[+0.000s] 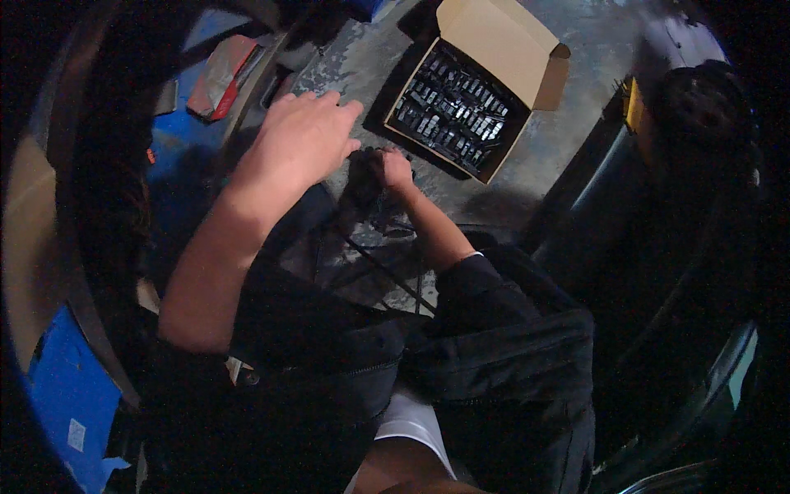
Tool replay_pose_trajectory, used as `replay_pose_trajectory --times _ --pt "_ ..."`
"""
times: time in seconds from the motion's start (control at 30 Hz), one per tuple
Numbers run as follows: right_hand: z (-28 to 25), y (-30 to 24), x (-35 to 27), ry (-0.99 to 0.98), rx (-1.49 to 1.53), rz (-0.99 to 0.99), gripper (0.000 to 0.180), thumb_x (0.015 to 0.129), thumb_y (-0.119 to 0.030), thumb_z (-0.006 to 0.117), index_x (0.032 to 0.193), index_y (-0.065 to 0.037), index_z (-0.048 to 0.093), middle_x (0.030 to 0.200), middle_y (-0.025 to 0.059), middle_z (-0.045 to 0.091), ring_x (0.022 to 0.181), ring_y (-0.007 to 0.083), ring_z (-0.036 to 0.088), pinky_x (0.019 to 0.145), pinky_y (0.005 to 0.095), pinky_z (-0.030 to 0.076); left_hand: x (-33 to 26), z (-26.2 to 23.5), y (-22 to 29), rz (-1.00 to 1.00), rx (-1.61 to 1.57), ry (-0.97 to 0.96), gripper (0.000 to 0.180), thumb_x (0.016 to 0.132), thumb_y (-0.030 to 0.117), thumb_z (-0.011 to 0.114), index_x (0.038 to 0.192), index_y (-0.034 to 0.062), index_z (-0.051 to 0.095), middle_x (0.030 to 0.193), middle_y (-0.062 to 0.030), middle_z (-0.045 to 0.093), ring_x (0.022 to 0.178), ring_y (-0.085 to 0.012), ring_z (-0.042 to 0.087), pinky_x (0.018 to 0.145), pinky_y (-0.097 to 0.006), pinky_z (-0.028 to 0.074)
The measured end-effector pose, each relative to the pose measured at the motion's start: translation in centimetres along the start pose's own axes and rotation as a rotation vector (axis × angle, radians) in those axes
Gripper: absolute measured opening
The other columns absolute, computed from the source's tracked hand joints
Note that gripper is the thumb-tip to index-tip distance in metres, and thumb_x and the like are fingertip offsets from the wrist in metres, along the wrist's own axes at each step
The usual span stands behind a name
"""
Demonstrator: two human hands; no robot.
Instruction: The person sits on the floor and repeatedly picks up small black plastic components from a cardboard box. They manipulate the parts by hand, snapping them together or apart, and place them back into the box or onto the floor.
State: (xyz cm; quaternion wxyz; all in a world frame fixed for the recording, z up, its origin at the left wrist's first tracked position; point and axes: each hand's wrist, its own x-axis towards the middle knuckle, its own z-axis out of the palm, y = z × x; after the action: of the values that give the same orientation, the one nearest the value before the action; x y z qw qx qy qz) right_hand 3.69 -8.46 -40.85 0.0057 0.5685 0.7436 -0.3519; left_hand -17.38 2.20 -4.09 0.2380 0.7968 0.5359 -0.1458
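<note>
My left hand point(306, 136) is raised palm down over the dark area ahead of me, its fingers apart and slightly bent, with nothing visible in them. Lower and to the right, my right hand point(396, 170) has its fingers curled together at a dark object point(364, 177). Shadow hides what that object is and what the fingers grip. Just beyond my right hand stands an open cardboard box point(506, 49), its lid folded back. Rows of small black parts point(453, 107) with shiny faces fill it.
A worn grey floor point(568, 90) lies under the box. To the left, a red-and-grey package point(224, 78) rests on a blue surface point(177, 136). A long dark panel point(597, 177) and a black wheel point(699, 103) stand at the right. A blue sheet point(74, 395) is at lower left.
</note>
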Motion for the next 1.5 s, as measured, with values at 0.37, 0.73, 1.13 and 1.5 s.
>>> replay_pose_trajectory --times 0.37,0.73,1.13,1.5 --pt "-23.1 -3.4 -10.4 -0.065 0.539 -0.043 0.031 0.099 -0.025 0.062 0.111 0.003 0.062 0.089 0.0024 0.065 0.082 0.0096 0.058 0.076 0.0275 0.049 -1.8 -0.8 4.6 0.102 0.008 -0.017 0.058 0.08 0.027 0.077 0.132 0.0122 0.056 0.12 -0.0122 0.063 0.113 -0.0328 0.061 0.095 -0.046 0.05" --pt "-35.0 -7.9 -16.9 -0.046 0.959 0.017 0.031 0.097 -0.025 0.066 0.115 0.001 0.064 0.09 -0.0029 0.061 0.083 0.0065 0.052 0.075 0.0247 0.045 0.6 -1.8 7.7 0.512 -0.469 0.386 0.042 0.079 0.02 0.077 0.117 0.0084 0.065 0.106 -0.0142 0.069 0.099 -0.0334 0.066 0.087 -0.04 0.052" --pt "-38.4 -3.8 -18.2 -0.018 1.208 -0.046 0.033 0.095 -0.022 0.068 0.117 0.003 0.064 0.09 0.0008 0.065 0.082 0.009 0.058 0.078 0.0252 0.048 3.4 -2.4 13.3 0.488 -0.823 0.308 0.033 0.078 0.014 0.078 0.111 0.0069 0.071 0.104 -0.0103 0.072 0.099 -0.0249 0.069 0.088 -0.035 0.052" --pt "-39.8 -1.3 -17.4 0.027 1.135 0.01 0.035 0.091 -0.018 0.074 0.119 0.001 0.065 0.095 0.0027 0.069 0.084 0.0075 0.06 0.076 0.0238 0.049 5.7 -0.8 16.0 0.324 -1.005 0.08 0.035 0.086 0.017 0.075 0.118 0.0032 0.069 0.108 -0.0092 0.073 0.1 -0.0158 0.066 0.091 -0.031 0.051"
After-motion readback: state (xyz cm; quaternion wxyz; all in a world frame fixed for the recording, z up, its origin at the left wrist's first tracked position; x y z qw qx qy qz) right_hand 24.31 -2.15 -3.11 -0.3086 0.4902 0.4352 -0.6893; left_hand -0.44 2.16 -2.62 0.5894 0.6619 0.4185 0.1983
